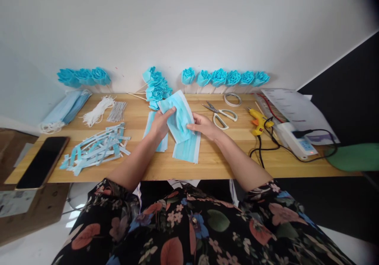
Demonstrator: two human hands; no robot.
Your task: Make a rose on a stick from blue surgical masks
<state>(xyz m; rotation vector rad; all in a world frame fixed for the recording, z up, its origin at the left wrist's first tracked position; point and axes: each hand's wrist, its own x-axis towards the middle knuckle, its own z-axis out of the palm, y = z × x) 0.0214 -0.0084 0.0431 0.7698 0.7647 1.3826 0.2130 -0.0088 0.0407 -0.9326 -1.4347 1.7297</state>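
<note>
A light blue face mask (179,119) without ear loops is held up between both hands, tilted above the table. My left hand (161,123) pinches its left side, thumb on the front. My right hand (204,125) grips the right edge, thumb also on the front. Beneath it, another blue mask piece (189,150) lies flat on the wood. Partly hidden by my left hand, more blue mask pieces (162,144) lie to the left. Just behind the hands rests a bunch of blue fabric flowers (156,85) on sticks.
Scissors (220,114), a tape roll (232,99), a yellow glue gun (258,122) and a corded power strip (297,140) lie right. Cut strips (97,148), white ear loops (97,111), wires (117,111), whole masks (66,109) and a phone (43,162) lie left. Flowers (219,77) lean on the wall.
</note>
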